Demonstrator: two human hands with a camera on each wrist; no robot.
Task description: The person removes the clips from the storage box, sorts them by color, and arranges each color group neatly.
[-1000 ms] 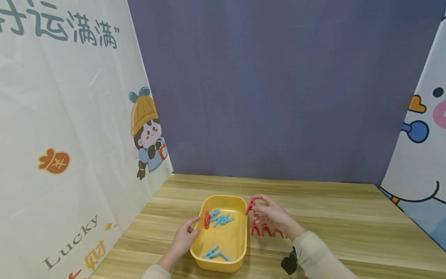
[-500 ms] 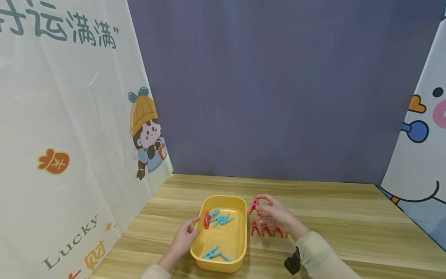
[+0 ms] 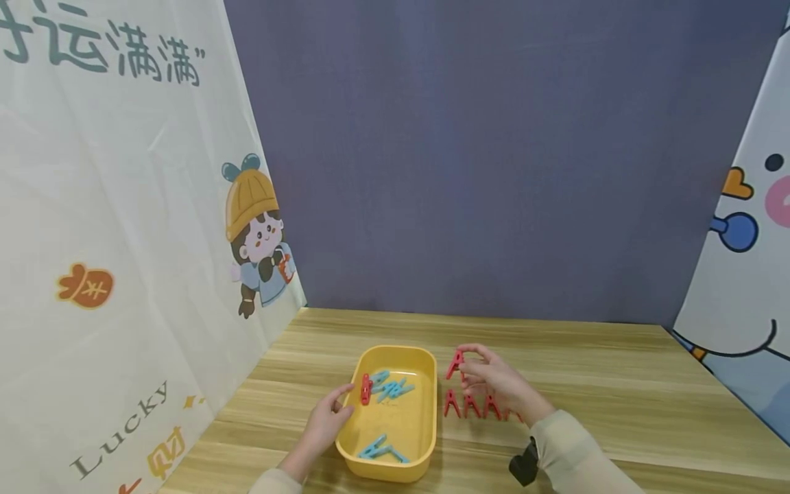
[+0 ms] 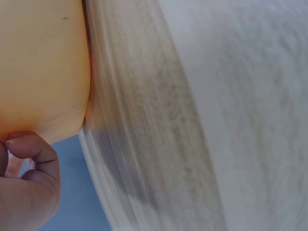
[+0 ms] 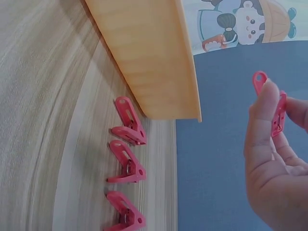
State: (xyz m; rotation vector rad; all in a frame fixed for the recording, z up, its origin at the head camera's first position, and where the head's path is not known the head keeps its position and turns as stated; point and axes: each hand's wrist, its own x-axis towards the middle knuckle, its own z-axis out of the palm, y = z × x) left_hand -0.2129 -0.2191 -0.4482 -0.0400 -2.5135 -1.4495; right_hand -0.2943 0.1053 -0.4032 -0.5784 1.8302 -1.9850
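My right hand pinches a red clothespin between thumb and fingers, raised over the table right of a yellow plastic basin. In the right wrist view, this clothespin shows between the thumb and fingertips. Several more red clothespins stand in a row on the table below, the rightmost partly hidden by the hand. My left hand grips the basin's left rim; in the left wrist view its bent fingers meet the basin wall. Inside lie blue clothespins and one red clothespin.
The wood-grain table stretches right and behind the basin. A dark blue cloth backdrop rises at its far edge, with printed white panels to the sides. A black band piece hangs at my right wrist.
My right hand has shifted slightly right with its red clothespin, away from the basin, uncovering more of the row. The left hand and the basin stay in place.
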